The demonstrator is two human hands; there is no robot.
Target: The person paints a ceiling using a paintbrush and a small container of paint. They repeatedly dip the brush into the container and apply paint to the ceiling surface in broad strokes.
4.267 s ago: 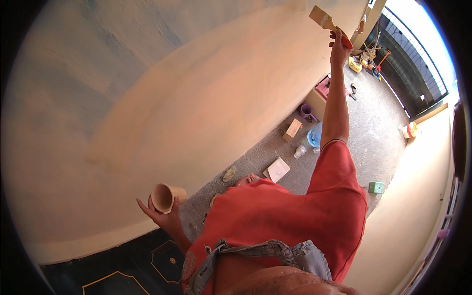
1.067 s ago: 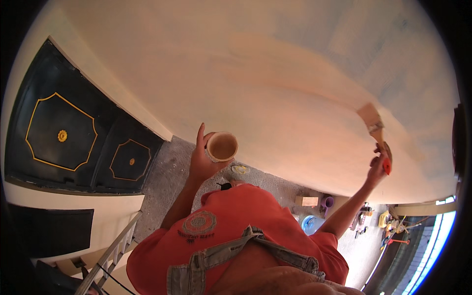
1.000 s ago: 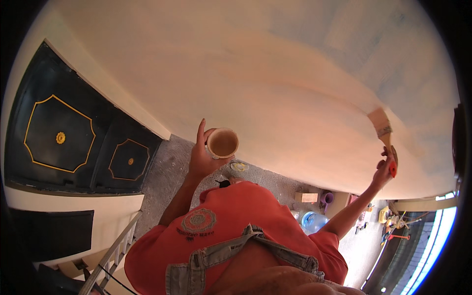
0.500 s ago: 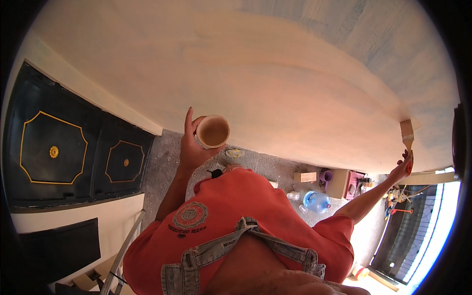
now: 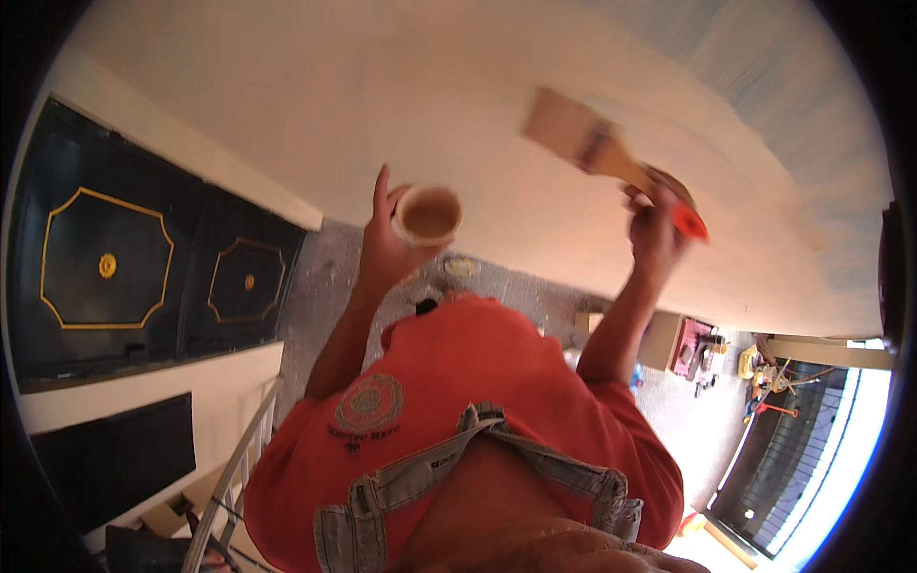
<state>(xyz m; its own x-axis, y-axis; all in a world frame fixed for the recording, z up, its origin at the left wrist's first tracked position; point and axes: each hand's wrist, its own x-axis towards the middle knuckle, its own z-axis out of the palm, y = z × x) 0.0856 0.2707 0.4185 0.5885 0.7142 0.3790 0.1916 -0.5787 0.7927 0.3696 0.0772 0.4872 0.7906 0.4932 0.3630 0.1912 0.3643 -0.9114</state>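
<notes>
My left hand [image 5: 384, 244] is wrapped round a small round cup [image 5: 428, 215] with tan paint in it, one finger sticking up beside the rim. In my right hand [image 5: 655, 229] is a wide flat paintbrush [image 5: 619, 164], gripped by its wooden handle with a red end. Its bristles, coated in tan and smeared by motion, point up and to the left in front of the wall [image 5: 401, 105]. Whether they touch the wall, I cannot tell. Peach-tan paint covers much of that wall, with bluish streaks toward the upper right.
Dark double doors [image 5: 107, 265] with gold trim stand on the left. A metal ladder rail [image 5: 234, 468] rises at lower left near a black panel [image 5: 119, 458]. Beyond my right arm are a box with pink items [image 5: 690, 346] and a barred gate [image 5: 798, 458].
My right hand has brought the brush off the far right of the wall, inward and up toward the middle. The cup in my left hand has risen slightly to the right.
</notes>
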